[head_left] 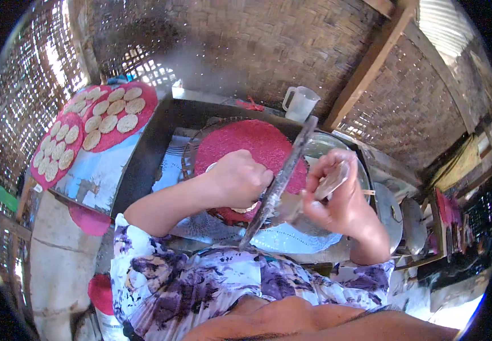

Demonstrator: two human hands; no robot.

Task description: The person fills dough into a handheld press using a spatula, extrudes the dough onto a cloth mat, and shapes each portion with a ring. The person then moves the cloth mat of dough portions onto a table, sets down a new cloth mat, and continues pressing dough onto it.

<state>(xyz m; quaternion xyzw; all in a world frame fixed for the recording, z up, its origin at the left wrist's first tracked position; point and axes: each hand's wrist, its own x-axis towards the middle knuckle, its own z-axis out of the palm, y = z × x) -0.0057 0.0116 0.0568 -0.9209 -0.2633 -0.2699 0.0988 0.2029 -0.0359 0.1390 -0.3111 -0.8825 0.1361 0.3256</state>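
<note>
Several red mats bearing pale round discs lie to the person's left, outside a dark-walled box. Behind its far edge stands a translucent jug, near a small red scrap, with a woven wall beyond. A long dark bar slants up from the lap between the two hands, crossing in front of the red sheet and hiding part of it. The right hand is beyond the bar, its fingers curled around a pale flat piece, which lies between the fingertips and thumb. The left hand is bunched just beside the bar, over the red sheet; whether its fingers pinch anything cannot be told. That sheet lies in a round woven tray, with pale edges showing around the left hand. Behind the right hand sits a basin, its contents unclear, and a lacy cloth spreads below.
</note>
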